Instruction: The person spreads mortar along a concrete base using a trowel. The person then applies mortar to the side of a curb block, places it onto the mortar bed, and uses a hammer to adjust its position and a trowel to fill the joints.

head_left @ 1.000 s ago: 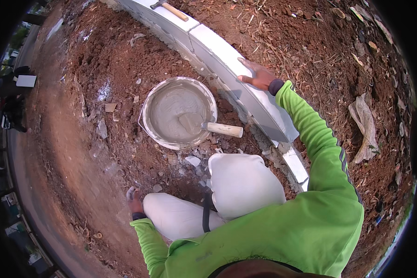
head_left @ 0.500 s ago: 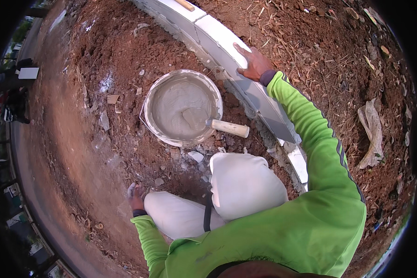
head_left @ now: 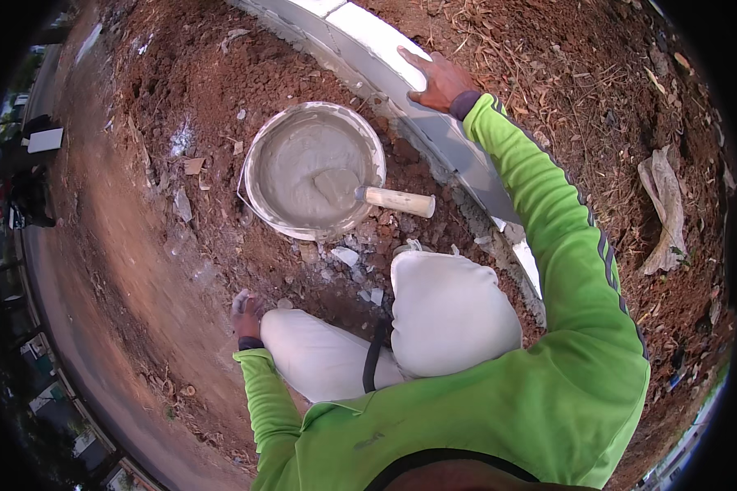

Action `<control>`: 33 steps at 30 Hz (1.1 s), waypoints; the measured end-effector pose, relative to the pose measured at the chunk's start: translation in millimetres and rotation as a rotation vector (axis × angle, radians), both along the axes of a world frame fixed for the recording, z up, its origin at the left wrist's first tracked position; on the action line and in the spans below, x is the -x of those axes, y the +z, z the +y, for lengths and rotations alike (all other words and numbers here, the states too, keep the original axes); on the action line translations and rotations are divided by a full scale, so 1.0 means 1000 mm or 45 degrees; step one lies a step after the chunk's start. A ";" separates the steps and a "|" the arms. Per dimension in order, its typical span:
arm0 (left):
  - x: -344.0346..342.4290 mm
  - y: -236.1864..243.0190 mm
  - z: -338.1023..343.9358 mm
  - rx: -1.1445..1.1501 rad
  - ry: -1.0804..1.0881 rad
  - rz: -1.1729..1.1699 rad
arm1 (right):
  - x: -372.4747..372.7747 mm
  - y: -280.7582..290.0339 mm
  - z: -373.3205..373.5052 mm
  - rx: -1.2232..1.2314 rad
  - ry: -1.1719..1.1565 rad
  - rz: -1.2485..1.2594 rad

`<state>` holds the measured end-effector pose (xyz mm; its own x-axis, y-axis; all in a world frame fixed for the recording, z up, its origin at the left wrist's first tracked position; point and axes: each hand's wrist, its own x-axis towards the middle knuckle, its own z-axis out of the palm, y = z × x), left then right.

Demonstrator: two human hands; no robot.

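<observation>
My right hand (head_left: 444, 83) rests open on the top edge of a low, curved wall of pale blocks (head_left: 376, 39), its thumb and index finger apart. Beside my left knee, my left hand (head_left: 246, 314) hangs with loosely bent fingers, grey smears on the fingertips and nothing visible in it. Ahead of my knees stands a round white bucket (head_left: 258, 200) of wet grey mortar (head_left: 299, 172). A trowel (head_left: 397, 201) lies with its blade in the mortar and its wooden handle over the right rim. Neither hand touches it.
Reddish soil (head_left: 180, 74) with clods and rubble surrounds the bucket. Small white fragments (head_left: 345, 256) lie between it and my knees. Beyond the wall are dry leaves and a crumpled pale sheet (head_left: 663, 213). A paved road (head_left: 65, 327) curves along the left.
The bucket, trowel and wall appear slightly higher in view. My right hand still lies on the wall, and my left hand has risen a little beside the knee.
</observation>
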<state>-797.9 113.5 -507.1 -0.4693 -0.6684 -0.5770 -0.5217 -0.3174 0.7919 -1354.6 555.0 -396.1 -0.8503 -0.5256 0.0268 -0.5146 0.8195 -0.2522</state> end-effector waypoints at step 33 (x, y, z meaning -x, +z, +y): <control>-0.051 0.020 0.004 0.227 0.144 0.024 | 0.072 0.052 -0.070 0.328 -0.159 0.048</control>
<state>-746.5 117.7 -487.1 -0.3947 -0.8083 -0.4370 -0.4755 -0.2272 0.8498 -1426.8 484.6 -344.4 -0.9038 -0.3888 0.1787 -0.4268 0.7885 -0.4428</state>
